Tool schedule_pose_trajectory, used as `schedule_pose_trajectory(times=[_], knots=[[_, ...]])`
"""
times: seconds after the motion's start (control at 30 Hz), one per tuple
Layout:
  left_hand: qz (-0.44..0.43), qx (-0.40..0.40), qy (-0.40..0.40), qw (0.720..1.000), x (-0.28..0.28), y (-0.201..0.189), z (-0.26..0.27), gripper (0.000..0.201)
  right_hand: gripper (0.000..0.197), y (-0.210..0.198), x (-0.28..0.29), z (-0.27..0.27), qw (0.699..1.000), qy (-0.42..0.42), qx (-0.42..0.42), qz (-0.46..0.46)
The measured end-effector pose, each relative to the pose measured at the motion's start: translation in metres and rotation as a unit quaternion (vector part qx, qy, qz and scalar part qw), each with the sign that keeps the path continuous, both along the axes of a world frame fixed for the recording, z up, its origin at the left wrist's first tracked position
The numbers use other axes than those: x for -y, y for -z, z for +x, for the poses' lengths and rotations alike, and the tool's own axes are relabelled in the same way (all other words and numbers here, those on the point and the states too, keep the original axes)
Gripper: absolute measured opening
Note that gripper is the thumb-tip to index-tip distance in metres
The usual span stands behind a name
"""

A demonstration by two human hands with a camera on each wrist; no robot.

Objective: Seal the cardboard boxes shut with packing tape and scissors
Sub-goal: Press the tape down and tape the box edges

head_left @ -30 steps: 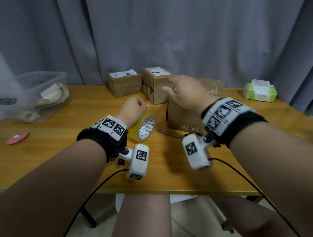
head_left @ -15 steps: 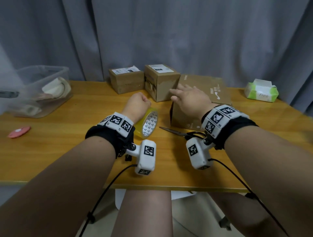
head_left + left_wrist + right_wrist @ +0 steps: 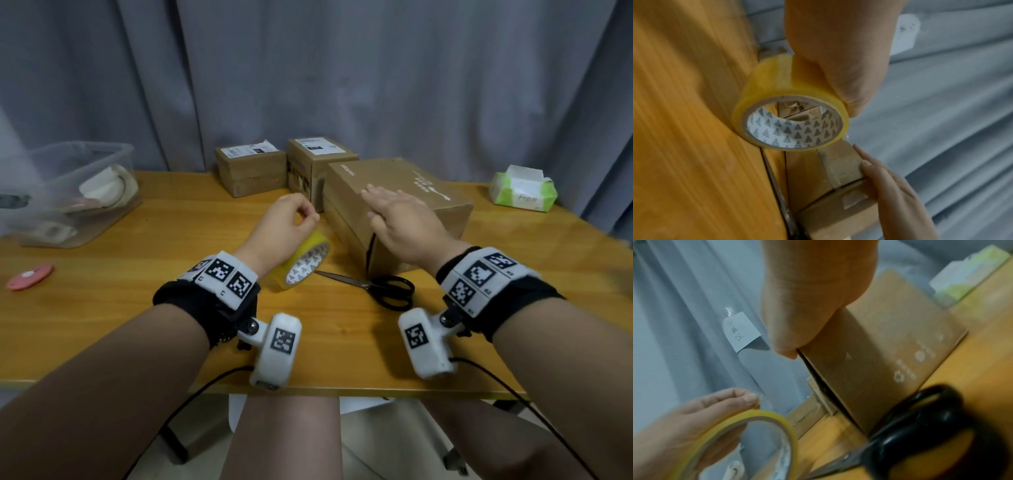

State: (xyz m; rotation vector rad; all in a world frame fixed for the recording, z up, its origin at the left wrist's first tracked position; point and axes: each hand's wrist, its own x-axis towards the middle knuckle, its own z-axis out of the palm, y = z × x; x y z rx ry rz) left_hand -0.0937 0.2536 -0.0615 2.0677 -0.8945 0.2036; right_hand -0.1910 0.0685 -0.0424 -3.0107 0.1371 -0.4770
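Broadly, the scene is backed by a grey pleated curtain (image 3: 376, 75), w/ a smooth orange-brown wooden table (image 3: 137, 308) below it, grain visible. At the table's left a clear plastic bin (image 3: 78, 192) is seen; its contents are pale and hard to make out through the walls.

Near centre-right a large flat cardboard box (image 3: 421, 195) lies on the table, matte brown w/ faint white print; its near end flap shows a dark gap. Straight fingers of the right hand (image 3: 404, 222) are laid flat on the lid, nothing gripped; approx. the near corner of the box is hidden under the palm. Behind it two smaller cardboard boxes are set side by side, a low one (image 3: 251, 171) and a taller one (image 3: 315, 161), each w/ a white label on top; the taller is partly hidden by the big box.

A green-and-white tissue pack (image 3: 522, 190) sits at far right. Scissors (image 3: 376, 286) w/ black loop handles lie just beside the big box's near end, blades pointing left.

The tape roll (image 3: 301, 263), glossy yellow w/ a white triangle-printed core, is held on edge at the table by the left hand (image 3: 281, 229), fingers curled over its top. Its far side is hidden by the hand.

A small pink disc (image 3: 29, 277) lies at left; detail too blurred.
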Motion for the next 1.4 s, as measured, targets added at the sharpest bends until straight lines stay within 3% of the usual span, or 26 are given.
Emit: schedule_pose_trajectory(times=[0.07, 0.17, 0.23, 0.37, 0.47, 0.53, 0.6, 0.67, 0.77, 0.9, 0.97, 1.07, 1.27, 1.4], knots=[[-0.001, 0.026, 0.009, 1.000, 0.000, 0.000, -0.004, 0.007, 0.048, -0.006, 0.004, -0.007, 0.999, -0.014, 0.002, 0.041], [-0.009, 0.069, 0.028, 0.997, 0.001, -0.003, -0.008, 0.006, 0.053, -0.012, -0.015, -0.013, 0.984, -0.052, 0.087, 0.149], [-0.017, 0.095, 0.040, 0.995, 0.004, -0.006, -0.012, 0.007, 0.051, -0.014, -0.034, -0.010, 0.968, -0.064, 0.071, 0.230], [0.013, 0.122, 0.058, 0.991, 0.007, -0.010, -0.017, 0.010, 0.019, -0.025, -0.052, 0.007, 0.982, -0.012, 0.015, 0.188], [0.012, 0.117, 0.051, 0.992, 0.003, -0.009, -0.014, 0.017, 0.008, -0.032, -0.058, 0.019, 0.987, 0.021, 0.008, 0.160], [-0.015, 0.059, 0.054, 0.997, -0.001, -0.007, -0.012, 0.027, 0.010, -0.031, -0.059, 0.026, 0.983, 0.036, 0.050, 0.171], [-0.036, -0.055, 0.040, 0.997, -0.006, -0.008, -0.010, 0.035, 0.010, -0.028, -0.058, 0.028, 0.975, 0.045, 0.088, 0.200], [-0.022, -0.108, 0.054, 0.992, -0.011, -0.008, -0.007, 0.016, 0.013, -0.023, -0.059, 0.027, 0.970, 0.041, 0.097, 0.218], [0.031, -0.053, 0.049, 0.997, -0.018, -0.009, -0.003, 0.034, 0.017, -0.018, -0.062, 0.024, 0.969, 0.039, 0.114, 0.216], [0.089, 0.028, -0.024, 0.995, -0.021, -0.013, 0.004, 0.030, 0.020, -0.025, -0.072, 0.018, 0.967, 0.010, 0.161, 0.200], [0.069, 0.024, -0.025, 0.997, -0.023, -0.013, 0.006, 0.025, 0.019, -0.026, -0.072, 0.017, 0.965, 0.009, 0.161, 0.207], [0.025, 0.022, 0.036, 0.999, -0.025, -0.010, 0.000, 0.029, 0.020, -0.025, -0.063, 0.016, 0.961, 0.027, 0.147, 0.233], [0.052, 0.034, 0.030, 0.998, -0.023, -0.003, 0.005, 0.022, 0.017, -0.018, -0.076, 0.017, 0.972, 0.004, 0.139, 0.190], [0.073, 0.050, 0.033, 0.996, -0.022, -0.002, 0.007, 0.020, 0.018, -0.016, -0.070, 0.018, 0.961, 0.024, 0.145, 0.233]])
